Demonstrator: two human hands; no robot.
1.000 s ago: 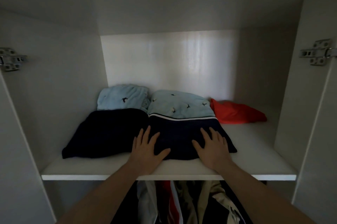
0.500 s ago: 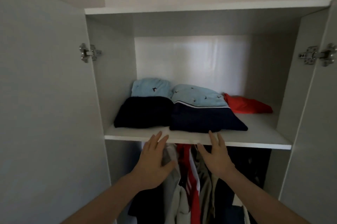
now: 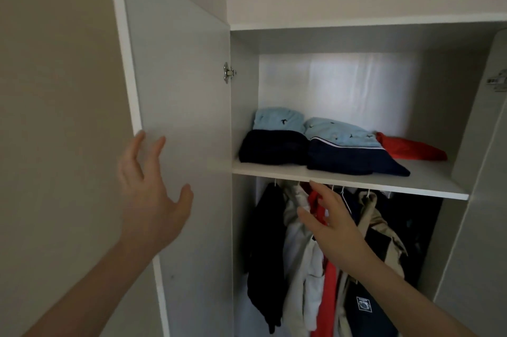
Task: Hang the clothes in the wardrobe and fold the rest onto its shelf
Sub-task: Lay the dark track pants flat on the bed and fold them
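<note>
On the white wardrobe shelf (image 3: 428,183) lie folded clothes: a dark navy garment (image 3: 273,147), a navy one with a white stripe (image 3: 354,156), two light blue printed pieces (image 3: 277,119) behind them, and a red garment (image 3: 411,148) at the right. Below the shelf several clothes hang on hangers (image 3: 304,248). My left hand (image 3: 151,191) is raised with spread fingers in front of the open left door (image 3: 181,117), its fingertips near the door's edge. My right hand (image 3: 329,218) is open in front of the hanging clothes, holding nothing.
The wardrobe's right door (image 3: 482,199) stands open at the frame's right edge, with a metal hinge (image 3: 496,80). A beige wall (image 3: 55,117) is left of the left door. Another hinge (image 3: 228,73) sits on the left door.
Both hands have left the folded navy garment and drawn back from the shelf. The view has pulled away and turned left. My left hand has swung out to the left door.
</note>
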